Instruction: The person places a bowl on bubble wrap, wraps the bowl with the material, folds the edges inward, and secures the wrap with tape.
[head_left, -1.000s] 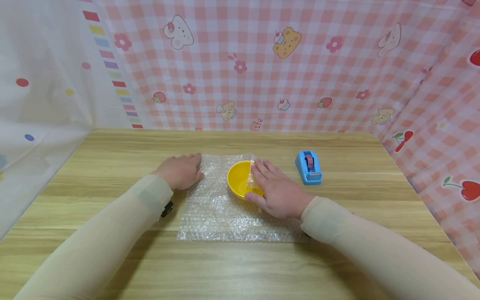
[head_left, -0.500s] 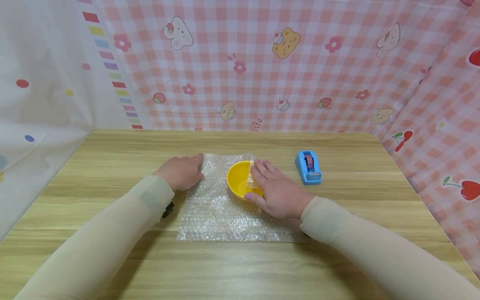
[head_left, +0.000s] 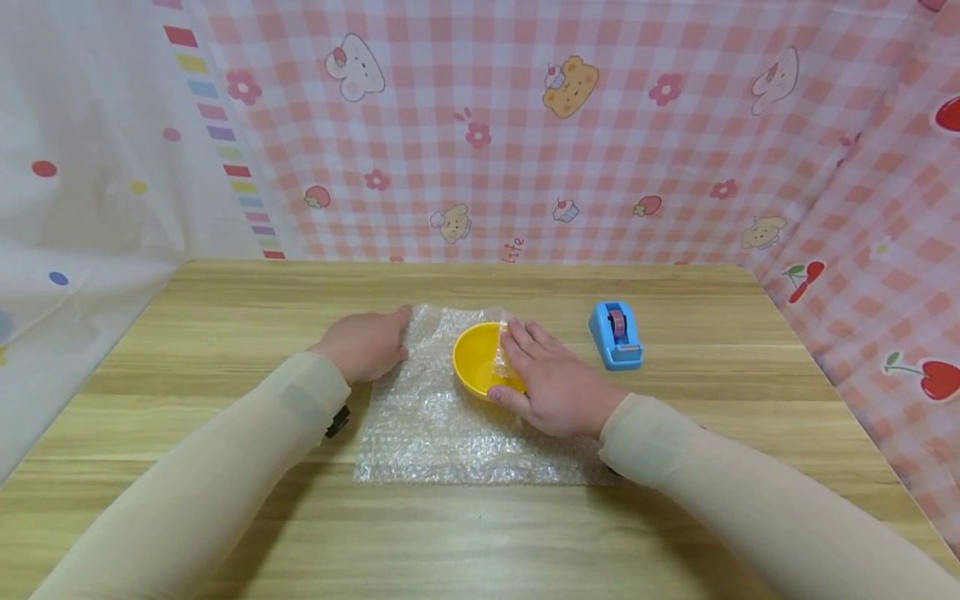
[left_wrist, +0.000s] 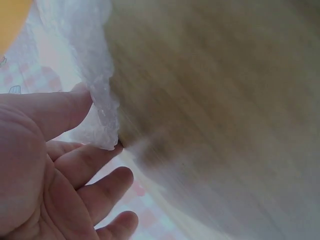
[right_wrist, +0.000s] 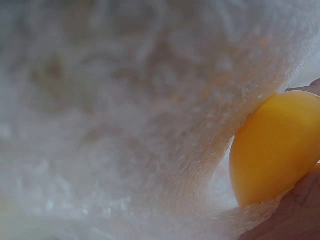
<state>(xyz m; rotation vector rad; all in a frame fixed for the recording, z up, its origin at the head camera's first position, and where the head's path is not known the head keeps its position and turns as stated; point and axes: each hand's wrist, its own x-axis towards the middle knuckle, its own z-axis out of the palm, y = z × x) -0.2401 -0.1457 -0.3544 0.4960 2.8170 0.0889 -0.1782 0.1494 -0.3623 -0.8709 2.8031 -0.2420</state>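
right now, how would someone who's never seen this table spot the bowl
On the wood-grain table, find the clear bubble wrap. The bowl sits on it, partly hidden by the right hand. Unlike the blue tape dispenser farther right, it is round and bright yellow.

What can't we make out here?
Head view: right side of yellow bowl, hidden by right hand and bubble wrap.
Head view: some fingers of the left hand, hidden by its back.
Left wrist view: most of the bowl, cut off at corner.
Right wrist view: bubble wrap texture, blurred close-up.
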